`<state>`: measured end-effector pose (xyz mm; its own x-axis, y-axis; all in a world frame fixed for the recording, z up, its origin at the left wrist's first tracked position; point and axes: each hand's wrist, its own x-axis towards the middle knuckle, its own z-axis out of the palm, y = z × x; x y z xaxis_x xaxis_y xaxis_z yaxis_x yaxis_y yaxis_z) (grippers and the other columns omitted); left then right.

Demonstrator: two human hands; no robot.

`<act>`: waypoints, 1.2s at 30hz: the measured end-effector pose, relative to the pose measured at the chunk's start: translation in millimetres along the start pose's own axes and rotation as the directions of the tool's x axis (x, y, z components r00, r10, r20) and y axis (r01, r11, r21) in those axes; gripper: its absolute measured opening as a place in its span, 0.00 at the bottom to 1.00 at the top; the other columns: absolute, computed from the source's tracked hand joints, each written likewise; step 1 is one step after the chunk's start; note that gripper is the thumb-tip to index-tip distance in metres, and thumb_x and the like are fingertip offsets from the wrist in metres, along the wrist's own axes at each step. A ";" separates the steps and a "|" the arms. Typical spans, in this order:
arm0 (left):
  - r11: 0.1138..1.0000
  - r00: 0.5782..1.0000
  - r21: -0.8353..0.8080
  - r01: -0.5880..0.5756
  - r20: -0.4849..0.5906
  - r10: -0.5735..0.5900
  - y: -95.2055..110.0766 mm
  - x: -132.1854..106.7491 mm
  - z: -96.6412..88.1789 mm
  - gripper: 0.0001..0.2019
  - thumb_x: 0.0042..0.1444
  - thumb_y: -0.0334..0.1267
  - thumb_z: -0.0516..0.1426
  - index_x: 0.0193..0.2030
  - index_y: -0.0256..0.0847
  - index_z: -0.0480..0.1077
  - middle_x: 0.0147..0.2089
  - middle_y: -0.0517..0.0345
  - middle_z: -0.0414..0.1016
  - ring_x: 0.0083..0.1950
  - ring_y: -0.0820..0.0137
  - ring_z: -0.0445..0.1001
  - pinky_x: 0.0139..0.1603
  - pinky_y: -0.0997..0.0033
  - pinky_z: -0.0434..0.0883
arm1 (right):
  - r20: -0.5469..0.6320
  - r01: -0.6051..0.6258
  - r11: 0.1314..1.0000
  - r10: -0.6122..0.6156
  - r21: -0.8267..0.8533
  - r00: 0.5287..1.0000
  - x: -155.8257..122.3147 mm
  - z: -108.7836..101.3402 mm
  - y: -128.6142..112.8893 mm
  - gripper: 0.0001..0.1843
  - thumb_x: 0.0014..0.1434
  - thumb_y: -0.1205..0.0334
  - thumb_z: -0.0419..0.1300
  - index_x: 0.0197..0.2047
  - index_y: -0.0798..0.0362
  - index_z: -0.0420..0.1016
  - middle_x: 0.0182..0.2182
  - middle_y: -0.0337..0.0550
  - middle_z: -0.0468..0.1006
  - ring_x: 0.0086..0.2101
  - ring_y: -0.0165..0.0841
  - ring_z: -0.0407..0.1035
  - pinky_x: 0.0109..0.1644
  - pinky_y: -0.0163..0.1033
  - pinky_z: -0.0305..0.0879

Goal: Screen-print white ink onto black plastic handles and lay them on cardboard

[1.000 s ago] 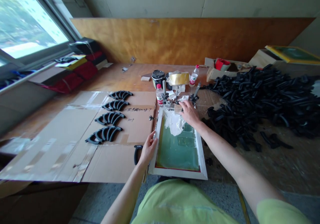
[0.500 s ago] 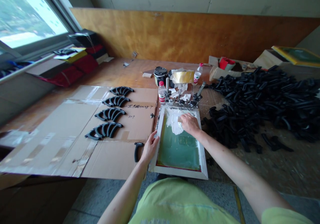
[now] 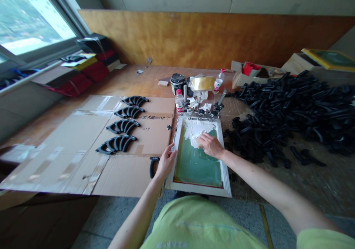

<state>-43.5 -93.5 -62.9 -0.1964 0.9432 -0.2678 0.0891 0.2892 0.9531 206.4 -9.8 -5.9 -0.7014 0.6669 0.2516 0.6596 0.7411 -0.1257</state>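
A white-framed printing screen [image 3: 225, 178] with green mesh lies on the bench before me, white ink smeared across its far half. My right hand [image 3: 211, 145] is closed on a scraper that is mostly hidden under it, pressed on the mesh at the near edge of the ink. My left hand [image 3: 165, 162] grips the screen's left frame rail. A single black curved handle [image 3: 152, 166] lies on the cardboard just left of that hand.
Four rows of black curved handles [image 3: 121, 128] lie on flattened cardboard [image 3: 63, 145] to the left. A large heap of black handles [image 3: 291, 108] fills the right. Behind the screen stand a small bottle [image 3: 179, 102], an ink tub [image 3: 177, 83] and a tape roll [image 3: 202, 83].
My right hand has drawn back toward me across the mesh, from the screen's far edge to its middle, spreading white ink. My left hand has stayed on the frame.
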 end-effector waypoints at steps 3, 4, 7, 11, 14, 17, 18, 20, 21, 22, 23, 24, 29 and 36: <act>1.000 1.000 -0.018 0.017 0.026 -0.016 0.1 0.0 -0.5 0.32 0.52 0.55 0.58 0.62 0.41 0.65 0.31 0.59 0.74 0.27 0.72 0.70 0.28 0.74 0.66 | 0.032 0.038 0.997 -0.040 0.062 0.999 -6.6 -2.3 -2.0 0.10 0.56 0.73 0.56 0.39 0.54 0.75 0.34 0.45 0.76 0.40 0.37 0.67 0.43 0.37 0.62; 1.000 0.999 -0.022 0.022 0.033 -0.021 1.5 -0.5 -1.3 0.33 0.52 0.55 0.58 0.62 0.42 0.65 0.31 0.59 0.74 0.27 0.72 0.69 0.27 0.75 0.66 | 0.022 0.005 0.996 -0.007 0.086 1.000 -2.2 -5.9 0.1 0.08 0.57 0.71 0.57 0.39 0.53 0.76 0.34 0.44 0.76 0.40 0.36 0.67 0.43 0.37 0.63; 0.998 0.997 -0.053 0.033 0.076 -0.029 15.9 -4.9 -7.0 0.34 0.52 0.55 0.58 0.63 0.43 0.62 0.32 0.59 0.74 0.26 0.73 0.70 0.25 0.76 0.65 | -0.056 -0.167 0.976 0.176 0.139 0.983 31.0 -21.0 14.3 0.15 0.57 0.63 0.62 0.50 0.48 0.74 0.40 0.41 0.78 0.40 0.35 0.70 0.42 0.37 0.64; 0.987 0.986 -0.155 0.051 0.165 -0.025 61.9 -13.7 -18.6 0.33 0.51 0.57 0.58 0.61 0.43 0.65 0.32 0.60 0.75 0.26 0.73 0.70 0.24 0.76 0.65 | -0.098 -0.381 0.916 0.394 0.125 0.914 69.3 -49.0 53.1 0.30 0.55 0.60 0.64 0.61 0.41 0.66 0.42 0.41 0.78 0.37 0.36 0.71 0.41 0.38 0.65; 0.977 0.994 -0.211 -0.026 0.097 0.047 104.3 -11.7 -19.0 0.27 0.51 0.59 0.57 0.48 0.39 0.74 0.33 0.59 0.75 0.27 0.74 0.70 0.25 0.77 0.67 | -0.218 -0.512 0.840 0.541 0.176 0.812 51.4 -66.4 92.3 0.21 0.59 0.59 0.59 0.56 0.46 0.72 0.39 0.43 0.79 0.36 0.36 0.71 0.42 0.39 0.65; 0.898 0.972 -0.380 -0.221 -0.010 0.235 141.9 1.5 -8.5 0.24 0.50 0.57 0.59 0.44 0.39 0.73 0.40 0.57 0.75 0.37 0.71 0.74 0.37 0.74 0.72 | -0.271 -0.655 0.709 0.706 0.262 0.655 6.2 -60.2 117.3 0.13 0.60 0.58 0.55 0.44 0.52 0.77 0.33 0.45 0.79 0.34 0.36 0.71 0.42 0.39 0.66; 0.862 0.961 -0.435 -0.260 -0.028 0.275 152.0 7.1 -4.0 0.23 0.50 0.55 0.60 0.46 0.40 0.72 0.41 0.57 0.75 0.39 0.70 0.74 0.41 0.72 0.73 | -0.231 -0.675 0.682 0.731 0.282 0.642 -8.1 -51.4 118.3 0.12 0.59 0.58 0.55 0.41 0.53 0.77 0.32 0.45 0.79 0.34 0.36 0.71 0.41 0.40 0.66; 0.819 0.957 -0.506 -0.270 -0.045 0.288 165.2 16.9 5.0 0.24 0.50 0.52 0.59 0.50 0.41 0.70 0.40 0.56 0.75 0.41 0.68 0.75 0.43 0.68 0.74 | -0.089 -0.637 0.705 0.689 0.312 0.719 -28.0 -26.8 108.1 0.11 0.58 0.57 0.58 0.40 0.52 0.76 0.33 0.45 0.79 0.35 0.37 0.71 0.42 0.40 0.67; 0.815 0.963 -0.522 -0.252 -0.057 0.262 166.9 19.9 9.5 0.24 0.51 0.52 0.59 0.51 0.41 0.69 0.39 0.56 0.75 0.40 0.69 0.75 0.41 0.68 0.74 | -0.026 -0.583 0.746 0.623 0.322 0.782 -32.9 -13.4 98.0 0.11 0.57 0.58 0.59 0.42 0.52 0.76 0.35 0.44 0.79 0.36 0.37 0.71 0.44 0.41 0.67; 0.813 0.970 -0.532 -0.235 -0.083 0.227 164.7 21.1 14.4 0.24 0.52 0.52 0.58 0.52 0.41 0.68 0.37 0.56 0.75 0.39 0.69 0.76 0.39 0.68 0.74 | 0.018 -0.518 0.795 0.541 0.317 0.841 -34.8 -1.2 85.6 0.13 0.56 0.60 0.61 0.45 0.51 0.75 0.38 0.44 0.78 0.39 0.37 0.71 0.46 0.42 0.66; 0.814 0.976 -0.540 -0.216 -0.105 0.190 158.3 19.9 20.1 0.24 0.53 0.53 0.57 0.53 0.41 0.67 0.37 0.56 0.75 0.37 0.70 0.75 0.37 0.70 0.74 | 0.039 -0.461 0.838 0.472 0.292 0.881 -34.5 8.8 71.6 0.15 0.55 0.62 0.62 0.47 0.49 0.75 0.40 0.44 0.78 0.42 0.37 0.70 0.49 0.43 0.65; 0.823 0.985 -0.540 -0.174 -0.095 0.146 148.0 16.4 26.8 0.25 0.53 0.54 0.56 0.53 0.41 0.67 0.37 0.55 0.76 0.35 0.71 0.75 0.35 0.71 0.74 | 0.050 -0.416 0.873 0.417 0.257 0.907 -32.9 16.1 56.5 0.16 0.55 0.64 0.63 0.48 0.48 0.75 0.41 0.44 0.77 0.43 0.37 0.69 0.51 0.44 0.63; 0.858 0.906 -0.356 0.370 0.341 -0.250 68.5 -24.8 67.3 0.29 0.52 0.61 0.56 0.50 0.38 0.67 0.44 0.45 0.78 0.37 0.65 0.77 0.30 0.70 0.74 | -0.086 -0.342 0.930 0.355 0.137 0.931 -29.1 18.2 -26.7 0.08 0.61 0.63 0.59 0.43 0.51 0.77 0.36 0.46 0.74 0.43 0.37 0.66 0.50 0.43 0.63; 0.951 0.952 -0.067 0.301 -0.032 -0.304 -5.8 -23.6 -11.5 0.27 0.54 0.63 0.48 0.30 0.38 0.68 0.26 0.51 0.75 0.25 0.68 0.72 0.24 0.72 0.67 | -0.005 -0.589 0.798 0.594 0.131 0.804 -76.9 16.9 -15.0 0.15 0.67 0.60 0.49 0.45 0.53 0.75 0.38 0.50 0.79 0.38 0.36 0.74 0.42 0.39 0.67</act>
<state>-50.6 -119.3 -60.6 -0.2456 0.8050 -0.5400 -0.0400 0.5481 0.8354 245.8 -70.9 -39.6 -0.1709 0.9763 0.1324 0.9036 0.2089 -0.3739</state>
